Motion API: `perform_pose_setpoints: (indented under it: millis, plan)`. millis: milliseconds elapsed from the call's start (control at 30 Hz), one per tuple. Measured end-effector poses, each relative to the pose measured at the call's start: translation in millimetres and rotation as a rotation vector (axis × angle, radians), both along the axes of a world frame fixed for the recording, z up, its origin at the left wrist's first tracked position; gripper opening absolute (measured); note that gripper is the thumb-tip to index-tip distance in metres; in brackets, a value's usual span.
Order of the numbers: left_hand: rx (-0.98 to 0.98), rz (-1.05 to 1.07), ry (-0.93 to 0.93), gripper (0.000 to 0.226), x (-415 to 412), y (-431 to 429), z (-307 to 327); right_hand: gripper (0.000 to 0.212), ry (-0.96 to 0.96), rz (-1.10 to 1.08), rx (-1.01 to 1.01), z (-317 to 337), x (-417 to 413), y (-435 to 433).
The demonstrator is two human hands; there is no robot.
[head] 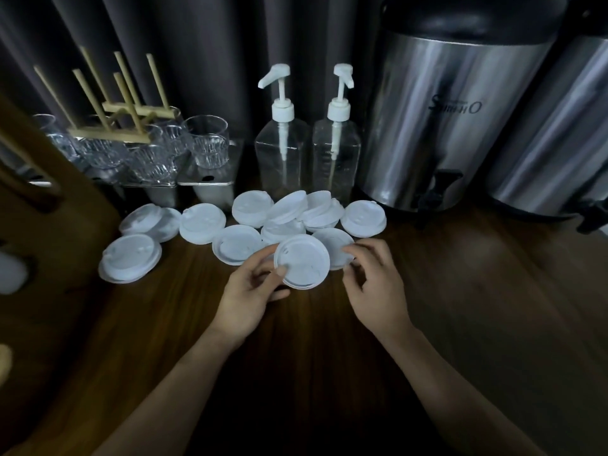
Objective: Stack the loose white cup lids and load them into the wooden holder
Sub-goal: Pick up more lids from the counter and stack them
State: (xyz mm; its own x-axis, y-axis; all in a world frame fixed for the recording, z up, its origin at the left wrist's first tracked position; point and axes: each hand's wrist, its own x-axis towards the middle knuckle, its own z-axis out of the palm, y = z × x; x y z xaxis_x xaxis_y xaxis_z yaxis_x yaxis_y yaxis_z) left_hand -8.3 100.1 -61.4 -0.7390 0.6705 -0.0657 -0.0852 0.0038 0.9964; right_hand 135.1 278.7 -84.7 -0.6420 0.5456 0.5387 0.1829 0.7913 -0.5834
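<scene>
while the left fingers [260,258] pinch the lid [304,261], the right fingers [362,255] curl loosely beside its rim.

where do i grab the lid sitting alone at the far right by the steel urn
Take the far-right lid by its rim, from above on the near right side. It lies flat, dome up, and those edges are free. Other lids crowd its left and the urn stands behind.

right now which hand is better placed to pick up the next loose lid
Right. The right hand sits at the edge of the nearest loose lid and carries none; the left hand is full, gripping the front lid.
</scene>
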Motion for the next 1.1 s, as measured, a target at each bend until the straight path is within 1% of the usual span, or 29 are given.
perform_pose_setpoints:
  millis: [67,167,267,367,533,600,733,833,1000,1100]
  plan:
    - [-0.004,-0.007,0.029,0.039,1,-1,-1,0.035,-0.032,-0.072,-0.006,-3,-3,6]
    - [-0.005,-0.011,0.058,0.041,4,-2,-2,0.034,-0.18,-0.131,-0.047,-8,-7,11]
    - [-0.005,0.002,0.07,0.04,5,-2,-2,0.033,-0.275,-0.148,-0.06,-8,-8,10]
    - [0.011,0.022,0.059,0.037,5,-2,-2,0.038,-0.305,-0.146,-0.087,-7,-5,8]
    - [0.035,0.029,-0.004,0.035,5,-1,-1,0.046,-0.201,-0.145,-0.223,-1,-1,7]
    - [0.039,0.036,-0.01,0.035,5,-1,0,0.049,-0.144,-0.137,-0.242,1,0,7]
    - [0.034,0.036,-0.004,0.035,5,-1,0,0.052,0.034,-0.13,-0.277,1,2,6]
    - [0.021,0.033,0.007,0.036,4,-1,0,0.052,0.159,-0.081,-0.301,1,4,6]
    - [0.013,0.017,0.044,0.037,6,-2,0,0.044,0.242,0.074,-0.293,1,6,4]
    - [0.02,0.0,0.026,0.037,5,-1,-1,0.032,0.232,0.161,-0.238,1,7,2]
